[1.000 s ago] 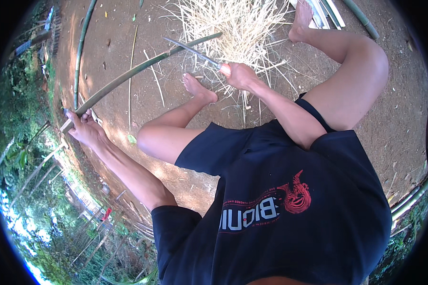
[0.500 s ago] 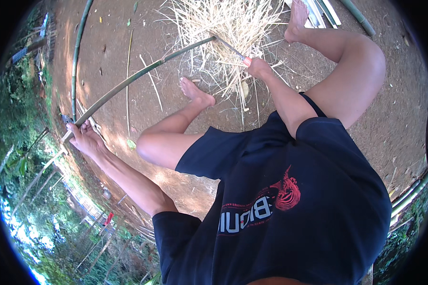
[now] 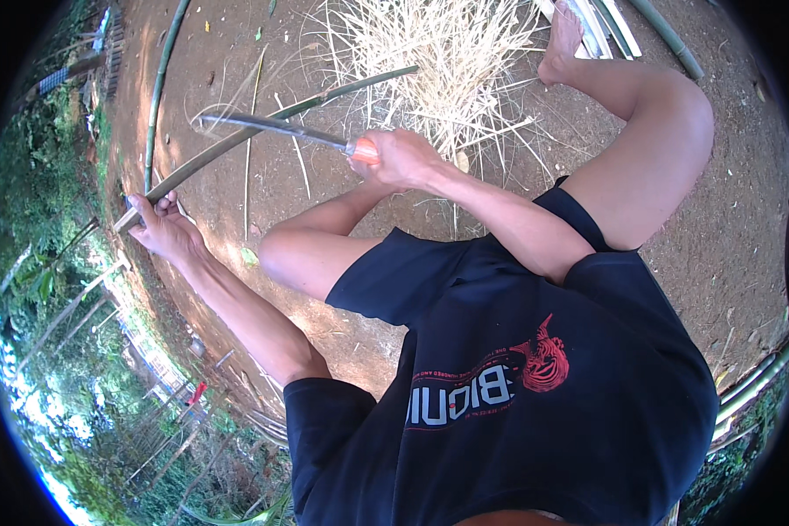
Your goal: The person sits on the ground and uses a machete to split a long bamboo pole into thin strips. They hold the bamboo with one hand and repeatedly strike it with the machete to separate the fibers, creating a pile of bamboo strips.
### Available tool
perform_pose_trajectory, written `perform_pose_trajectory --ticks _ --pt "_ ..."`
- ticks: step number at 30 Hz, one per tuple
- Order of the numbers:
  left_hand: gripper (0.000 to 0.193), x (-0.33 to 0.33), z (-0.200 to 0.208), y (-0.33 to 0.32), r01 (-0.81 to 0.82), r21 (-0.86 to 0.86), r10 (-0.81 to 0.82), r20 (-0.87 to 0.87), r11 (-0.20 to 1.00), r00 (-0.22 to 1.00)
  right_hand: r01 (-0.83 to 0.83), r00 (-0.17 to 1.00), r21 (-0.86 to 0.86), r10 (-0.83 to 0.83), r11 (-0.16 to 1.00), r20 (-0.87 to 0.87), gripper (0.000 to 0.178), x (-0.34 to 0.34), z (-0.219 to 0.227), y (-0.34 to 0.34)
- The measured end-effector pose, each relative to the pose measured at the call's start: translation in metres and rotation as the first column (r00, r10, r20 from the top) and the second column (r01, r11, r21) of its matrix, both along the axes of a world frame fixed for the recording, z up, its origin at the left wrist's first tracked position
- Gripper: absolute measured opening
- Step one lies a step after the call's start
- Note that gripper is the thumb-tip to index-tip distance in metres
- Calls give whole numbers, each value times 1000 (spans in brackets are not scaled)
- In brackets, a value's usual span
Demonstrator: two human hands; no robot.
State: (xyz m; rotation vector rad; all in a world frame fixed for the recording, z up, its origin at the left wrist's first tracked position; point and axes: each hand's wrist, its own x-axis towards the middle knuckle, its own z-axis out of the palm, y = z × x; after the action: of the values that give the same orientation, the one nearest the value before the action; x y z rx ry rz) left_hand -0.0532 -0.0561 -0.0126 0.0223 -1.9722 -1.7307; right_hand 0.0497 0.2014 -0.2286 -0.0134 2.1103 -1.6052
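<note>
My left hand [image 3: 168,235] grips the lower left end of a long split bamboo strip [image 3: 305,104]. The strip slants up and away to the right, its far tip over a heap of pale shavings [image 3: 438,61]. Closed round an orange handle, my right hand [image 3: 403,159] holds a long-bladed knife [image 3: 307,132]. The blade points left and crosses the strip; whether it touches cannot be made out. Thin, blurred curled shavings [image 3: 228,98] show by the blade's tip.
A green bamboo pole [image 3: 159,88] lies on the dirt ground at the left, and another pole [image 3: 666,37] at the upper right. Pale split pieces [image 3: 618,31] lie beside my right foot [image 3: 563,44]. My bent left leg [image 3: 311,230] is below the strip.
My right hand has drawn the knife from the strip's far end back toward me and left; its blade now points left. Curled shavings appear at its tip. My left hand keeps its hold.
</note>
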Motion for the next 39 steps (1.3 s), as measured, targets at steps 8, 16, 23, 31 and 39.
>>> perform_pose_trajectory --ticks 8,16,23,31,39 --pt "26 14 6 5 43 -9 -42 13 999 999 65 998 88 -66 994 8 31 3 -24 18" --pt "30 6 6 8 86 -11 -86 7 996 996 40 991 128 -56 991 119 39 1 -47 25" --pt "22 10 2 8 37 3 -37 -25 999 999 19 998 155 -10 988 -56 30 11 -28 15" --pt "24 -5 -1 -22 35 41 -35 1 999 999 51 998 200 -60 978 37 32 3 -52 34" --pt "21 -16 -5 -35 51 74 -57 82 996 995 30 894 519 -256 854 369 34 11 -178 95"
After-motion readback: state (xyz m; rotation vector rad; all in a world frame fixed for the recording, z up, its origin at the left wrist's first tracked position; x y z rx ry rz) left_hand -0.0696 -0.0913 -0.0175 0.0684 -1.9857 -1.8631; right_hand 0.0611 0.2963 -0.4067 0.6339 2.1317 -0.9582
